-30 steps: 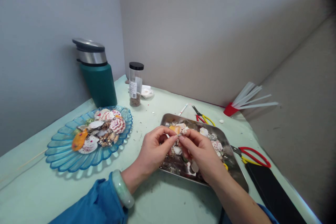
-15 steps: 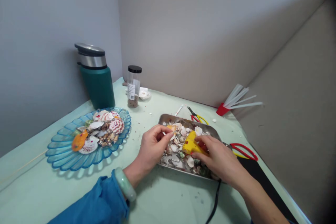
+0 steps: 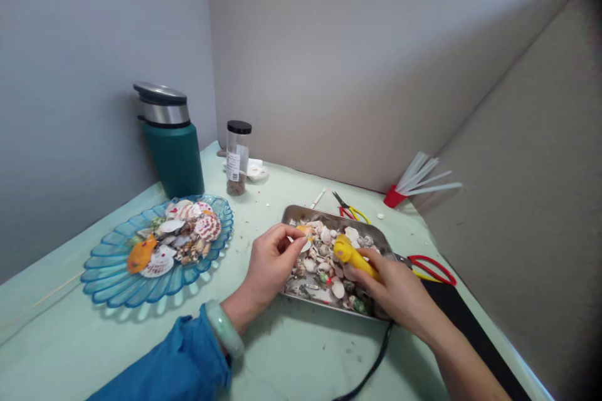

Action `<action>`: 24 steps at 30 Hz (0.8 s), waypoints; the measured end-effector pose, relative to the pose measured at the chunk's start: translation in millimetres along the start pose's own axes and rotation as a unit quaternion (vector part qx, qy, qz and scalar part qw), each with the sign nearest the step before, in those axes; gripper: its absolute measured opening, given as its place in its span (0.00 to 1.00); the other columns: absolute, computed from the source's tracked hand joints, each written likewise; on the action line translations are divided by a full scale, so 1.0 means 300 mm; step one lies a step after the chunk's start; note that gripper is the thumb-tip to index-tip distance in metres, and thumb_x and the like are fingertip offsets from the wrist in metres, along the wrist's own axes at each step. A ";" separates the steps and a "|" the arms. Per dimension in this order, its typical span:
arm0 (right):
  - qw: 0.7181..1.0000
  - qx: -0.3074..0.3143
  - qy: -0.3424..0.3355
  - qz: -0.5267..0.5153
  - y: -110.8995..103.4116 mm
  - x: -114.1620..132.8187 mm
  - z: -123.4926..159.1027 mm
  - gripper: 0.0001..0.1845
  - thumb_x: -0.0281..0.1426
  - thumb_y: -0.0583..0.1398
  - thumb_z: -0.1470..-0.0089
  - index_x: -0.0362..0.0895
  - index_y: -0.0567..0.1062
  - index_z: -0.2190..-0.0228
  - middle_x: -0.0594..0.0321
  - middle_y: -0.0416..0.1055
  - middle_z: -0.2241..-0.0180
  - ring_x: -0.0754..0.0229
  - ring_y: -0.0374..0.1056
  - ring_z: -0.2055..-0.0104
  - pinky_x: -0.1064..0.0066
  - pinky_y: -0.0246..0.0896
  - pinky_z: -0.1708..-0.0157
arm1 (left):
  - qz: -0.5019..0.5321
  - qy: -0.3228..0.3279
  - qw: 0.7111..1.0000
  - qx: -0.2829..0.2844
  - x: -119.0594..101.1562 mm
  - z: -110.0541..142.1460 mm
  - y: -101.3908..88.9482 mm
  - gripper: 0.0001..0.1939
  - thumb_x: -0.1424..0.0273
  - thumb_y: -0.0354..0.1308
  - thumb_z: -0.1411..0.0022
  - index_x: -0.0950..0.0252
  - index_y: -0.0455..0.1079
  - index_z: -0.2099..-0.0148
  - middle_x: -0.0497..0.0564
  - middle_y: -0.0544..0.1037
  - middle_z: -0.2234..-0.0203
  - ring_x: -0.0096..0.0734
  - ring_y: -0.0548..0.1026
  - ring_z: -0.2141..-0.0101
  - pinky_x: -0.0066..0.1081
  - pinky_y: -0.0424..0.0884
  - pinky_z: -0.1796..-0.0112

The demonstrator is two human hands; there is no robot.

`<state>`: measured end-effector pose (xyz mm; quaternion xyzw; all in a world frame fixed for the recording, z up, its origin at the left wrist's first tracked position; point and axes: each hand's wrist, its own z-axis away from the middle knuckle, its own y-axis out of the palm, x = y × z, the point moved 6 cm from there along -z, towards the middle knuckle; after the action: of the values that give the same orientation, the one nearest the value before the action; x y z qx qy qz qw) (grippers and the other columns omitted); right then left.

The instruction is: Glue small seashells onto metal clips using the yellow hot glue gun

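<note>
Gripping the rounded yellow plastic tool [image 3: 351, 254] near the right edge of the rectangular metal tray [image 3: 291, 213], your right hand [image 3: 394, 288] could jerk if the black cable [image 3: 386, 343] snags; your left hand [image 3: 271, 265] has an unclear grip.

Muted light, soft-edged shadows

The tray [image 3: 324, 217] is shiny metal; the glue gun [image 3: 360, 258], smooth plastic; the dish [image 3: 113, 269], glossy; the sleeve [image 3: 174, 357], matt cloth.

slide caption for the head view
Right hand holds a yellow glue gun over a metal tray of seashells.
</note>
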<state>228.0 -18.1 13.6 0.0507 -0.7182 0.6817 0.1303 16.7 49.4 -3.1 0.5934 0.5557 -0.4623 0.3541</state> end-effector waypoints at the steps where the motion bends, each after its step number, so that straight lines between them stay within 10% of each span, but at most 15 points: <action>1: 0.998 0.000 -0.002 -0.061 -0.012 -0.004 -0.001 0.19 0.42 0.54 0.44 0.46 0.70 0.54 0.58 0.75 0.69 0.52 0.71 0.67 0.68 0.59 0.70 | -0.002 0.002 1.000 -0.002 -0.002 0.001 -0.001 0.06 0.68 0.58 0.43 0.65 0.71 0.68 0.45 0.71 0.78 0.23 0.67 0.80 0.24 0.63 0.78; 7: 0.848 -0.072 -0.016 -0.525 -0.085 -0.002 0.003 0.13 0.42 0.58 0.45 0.45 0.69 0.71 0.65 0.67 0.73 0.62 0.62 0.73 0.73 0.58 0.72 | -0.028 0.026 0.999 -0.011 -0.020 0.004 -0.012 0.04 0.70 0.57 0.42 0.65 0.70 0.68 0.46 0.71 0.76 0.23 0.67 0.79 0.24 0.64 0.77; 11: 0.773 -0.071 -0.054 -0.628 -0.055 0.020 0.013 0.17 0.42 0.61 0.48 0.44 0.67 0.79 0.66 0.61 0.79 0.64 0.56 0.76 0.73 0.54 0.77 | -0.043 0.061 0.997 -0.025 -0.040 0.003 -0.025 0.04 0.72 0.57 0.42 0.65 0.70 0.68 0.47 0.72 0.72 0.22 0.67 0.78 0.24 0.64 0.75; 18: 0.810 -0.069 -0.051 -0.580 0.014 0.016 0.048 0.15 0.38 0.60 0.46 0.44 0.72 0.59 0.70 0.57 0.83 0.64 0.55 0.81 0.70 0.56 0.79 | -0.060 0.101 0.992 -0.045 -0.059 -0.003 -0.030 0.04 0.75 0.58 0.43 0.66 0.71 0.70 0.49 0.74 0.71 0.26 0.70 0.72 0.25 0.65 0.70; 24: 0.903 -0.115 -0.073 -0.408 -0.011 0.041 0.070 0.11 0.38 0.64 0.53 0.45 0.75 0.68 0.64 0.70 0.77 0.60 0.64 0.77 0.71 0.61 0.79 | -0.059 0.082 0.995 -0.023 -0.054 -0.004 -0.019 0.04 0.74 0.59 0.44 0.67 0.72 0.71 0.48 0.74 0.74 0.25 0.68 0.75 0.25 0.64 0.72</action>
<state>214.5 -37.9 19.3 0.3729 -0.7158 0.4761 0.3492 12.0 45.9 13.2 0.5872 0.6277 -0.4191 0.2925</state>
